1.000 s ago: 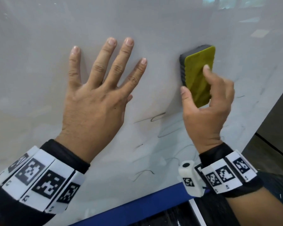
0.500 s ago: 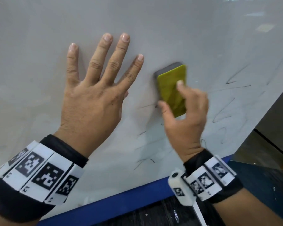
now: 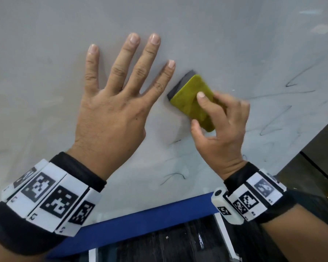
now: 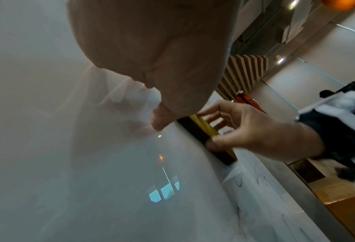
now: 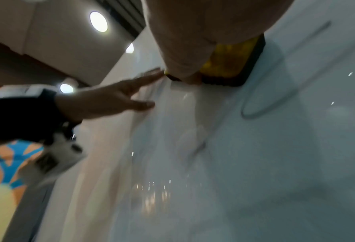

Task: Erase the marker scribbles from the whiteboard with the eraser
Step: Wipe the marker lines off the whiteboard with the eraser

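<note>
A yellow-backed eraser with a dark felt face lies pressed flat on the whiteboard. My right hand grips it, index finger on its back and thumb at its lower edge; the same eraser appears in both wrist views. My left hand lies flat on the board with fingers spread, its index fingertip close beside the eraser's upper left corner. Thin black scribbles remain right of the eraser, and fainter ones sit below it near the board's bottom.
A blue strip runs along the board's lower edge. The board's right edge slants down past dark flooring. Dark floor lies under the blue strip.
The eraser has swept from the upper right leftward and down across the board, ending beside my left index finger. Marks it passed over near the middle have faded. My left hand stayed flat.
</note>
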The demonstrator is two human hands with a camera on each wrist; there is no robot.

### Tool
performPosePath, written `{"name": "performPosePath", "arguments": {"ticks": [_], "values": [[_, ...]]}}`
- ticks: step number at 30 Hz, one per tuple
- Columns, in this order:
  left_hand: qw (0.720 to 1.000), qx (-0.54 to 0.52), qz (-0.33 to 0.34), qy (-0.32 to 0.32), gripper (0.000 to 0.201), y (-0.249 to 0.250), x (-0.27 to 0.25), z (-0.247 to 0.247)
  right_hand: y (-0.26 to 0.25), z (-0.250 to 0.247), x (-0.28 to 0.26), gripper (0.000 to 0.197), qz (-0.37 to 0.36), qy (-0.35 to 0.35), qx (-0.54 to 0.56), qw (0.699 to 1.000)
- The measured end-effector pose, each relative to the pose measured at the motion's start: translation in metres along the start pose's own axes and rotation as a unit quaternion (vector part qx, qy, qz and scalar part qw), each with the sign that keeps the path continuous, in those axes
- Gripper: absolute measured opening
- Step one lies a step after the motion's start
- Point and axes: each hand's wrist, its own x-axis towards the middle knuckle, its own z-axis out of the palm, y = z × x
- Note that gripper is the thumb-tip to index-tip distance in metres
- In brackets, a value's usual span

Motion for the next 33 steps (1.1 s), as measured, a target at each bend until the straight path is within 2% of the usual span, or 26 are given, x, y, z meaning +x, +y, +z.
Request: {"name": "performPosePath", "arguments": {"ticks": [3,5,9,11,13,16,18,23,26,30,33], "values": [[1.0,-0.005,-0.009,-0.02,0.082,0.003,-0.009,0.001,0.008,0.001,-0.029,0.046,-0.1,-0.087,-0.027,0.991],[0.999,-0.006,-0.014,-0.03,0.083,0.005,-0.014,0.001,0.017,-0.008,-0.02,0.042,-0.139,-0.114,-0.027,0.983],[0.999,-0.006,-0.031,-0.032,0.087,0.009,-0.017,0.004,0.031,-0.022,0.028,0.04,-0.106,-0.043,0.004,0.993],[0.998,-0.006,-0.044,-0.033,0.088,0.014,-0.017,0.004,0.034,-0.02,0.031,0.04,-0.092,-0.021,0.011,0.996],[0.998,-0.006,-0.057,-0.035,0.089,0.02,-0.018,0.007,0.032,-0.012,0.008,0.042,-0.106,-0.041,0.008,0.994],[0.996,-0.008,-0.082,-0.042,0.094,0.029,-0.024,0.014,0.035,0.0,-0.039,0.043,-0.174,-0.106,-0.015,0.979],[0.995,-0.003,-0.093,-0.043,0.097,0.033,-0.029,0.017,0.039,-0.002,-0.037,0.041,-0.206,-0.123,-0.014,0.971],[0.994,0.007,-0.102,-0.034,0.098,0.036,-0.033,0.023,0.044,-0.021,0.028,0.035,-0.15,-0.056,0.008,0.987],[0.993,-0.001,-0.113,-0.024,0.095,0.039,-0.038,0.029,0.041,-0.016,0.014,0.036,-0.139,-0.05,0.007,0.989],[0.992,-0.012,-0.122,-0.026,0.094,0.044,-0.048,0.039,0.043,0.004,-0.046,0.039,-0.229,-0.118,-0.013,0.966],[0.991,-0.015,-0.13,-0.019,0.095,0.047,-0.058,0.048,0.046,0.0,-0.04,0.035,-0.272,-0.135,-0.019,0.952]]}}
